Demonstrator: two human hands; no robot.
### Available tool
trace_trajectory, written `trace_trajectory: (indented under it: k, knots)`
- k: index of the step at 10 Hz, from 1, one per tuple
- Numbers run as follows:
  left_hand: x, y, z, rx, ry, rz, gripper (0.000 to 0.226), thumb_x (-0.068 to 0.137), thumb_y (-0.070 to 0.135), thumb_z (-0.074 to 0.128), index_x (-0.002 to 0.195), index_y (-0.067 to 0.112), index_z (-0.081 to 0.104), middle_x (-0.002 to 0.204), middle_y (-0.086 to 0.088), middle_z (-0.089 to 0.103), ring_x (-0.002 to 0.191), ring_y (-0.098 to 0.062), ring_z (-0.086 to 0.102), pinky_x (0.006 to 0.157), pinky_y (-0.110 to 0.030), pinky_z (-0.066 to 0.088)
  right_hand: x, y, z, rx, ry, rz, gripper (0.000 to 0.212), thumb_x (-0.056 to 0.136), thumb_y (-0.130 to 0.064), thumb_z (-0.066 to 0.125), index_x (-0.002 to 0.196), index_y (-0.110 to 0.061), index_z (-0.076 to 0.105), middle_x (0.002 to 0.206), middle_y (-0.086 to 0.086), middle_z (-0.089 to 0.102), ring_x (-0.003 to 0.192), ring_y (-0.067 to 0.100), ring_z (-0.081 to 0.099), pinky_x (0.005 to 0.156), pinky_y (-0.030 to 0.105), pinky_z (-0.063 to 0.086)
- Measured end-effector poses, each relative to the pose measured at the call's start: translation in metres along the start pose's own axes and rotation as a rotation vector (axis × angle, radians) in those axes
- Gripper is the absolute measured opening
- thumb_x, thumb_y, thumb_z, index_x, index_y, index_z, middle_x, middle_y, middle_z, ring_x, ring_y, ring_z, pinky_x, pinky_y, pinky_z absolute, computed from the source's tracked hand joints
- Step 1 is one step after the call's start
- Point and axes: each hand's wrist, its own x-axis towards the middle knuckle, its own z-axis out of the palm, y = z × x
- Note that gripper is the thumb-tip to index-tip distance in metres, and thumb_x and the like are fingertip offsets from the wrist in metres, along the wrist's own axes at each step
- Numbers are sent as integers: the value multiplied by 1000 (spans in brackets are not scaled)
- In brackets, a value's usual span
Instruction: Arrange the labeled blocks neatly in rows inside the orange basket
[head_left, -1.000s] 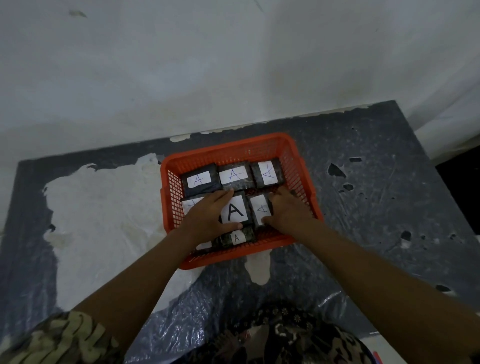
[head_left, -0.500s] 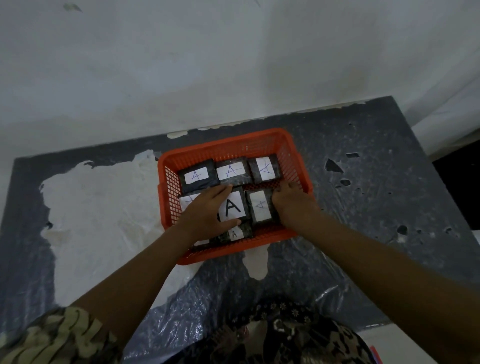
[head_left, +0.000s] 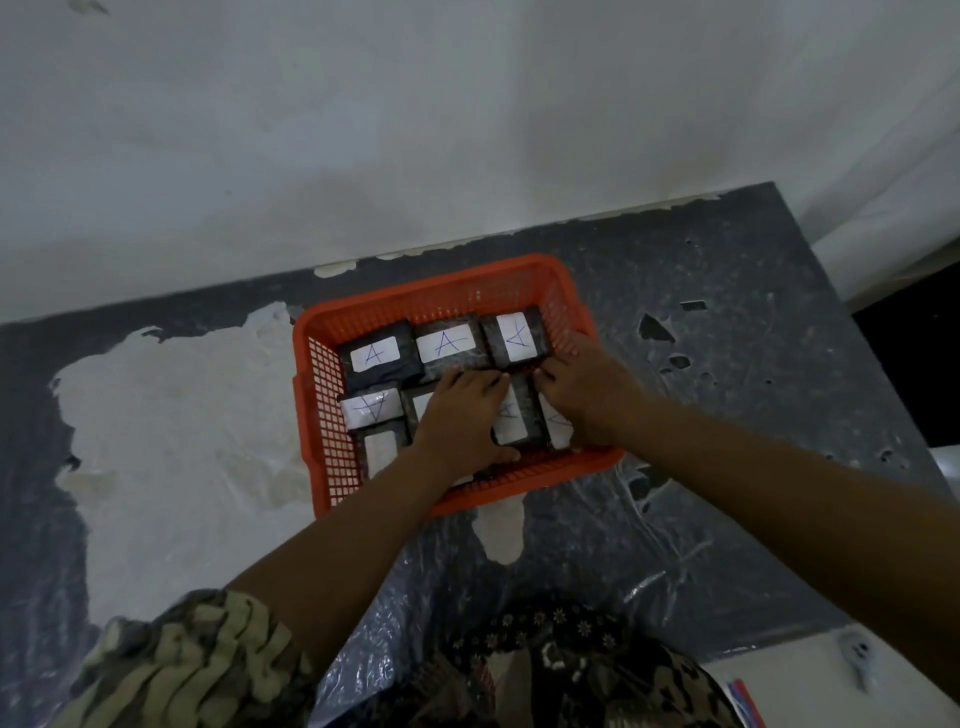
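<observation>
The orange basket (head_left: 436, 283) sits on the table's middle and holds several dark blocks with white "A" labels. Three blocks form the back row: left (head_left: 376, 356), middle (head_left: 447, 343) and right (head_left: 514, 338). The row in front starts with a block (head_left: 371, 408) at the left wall, and another block (head_left: 382, 449) lies nearer me. My left hand (head_left: 460, 418) lies over the centre block, fingers over its far edge and thumb at its near edge. My right hand (head_left: 589, 392) covers the rightmost block (head_left: 556, 434). A narrow block (head_left: 509, 415) shows between the hands.
The grey table (head_left: 727, 415) has a large pale worn patch (head_left: 182, 441) left of the basket and shiny plastic film at its front. A white wall (head_left: 467, 130) stands right behind the table. The table's right edge drops off near a dark gap (head_left: 914, 364).
My left hand slid right, off the left blocks, and now covers the big-A block. My right hand shifted onto the rightmost block. One more labeled block now shows beside the right wall.
</observation>
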Motion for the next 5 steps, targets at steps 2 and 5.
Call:
trace_trajectory:
  k: [2, 5]
  knots:
    - [2, -2, -3, 9, -10, -3, 105, 58, 67, 71, 138, 7, 38, 138, -9, 43, 124, -26, 38, 107, -42, 21, 14, -3, -1, 29, -101, 39, 86, 60, -46, 88, 129, -5, 55, 122, 10, 62, 107, 26, 61, 88, 38, 47]
    - [-8, -3, -13, -109, 34, 28, 107, 61, 66, 72, 141, 5, 33, 145, -13, 35, 133, -27, 28, 112, -48, 10, 11, -3, -11, 101, -85, 73, 100, 59, -39, 90, 139, -2, 44, 134, 13, 54, 119, 28, 55, 96, 43, 50]
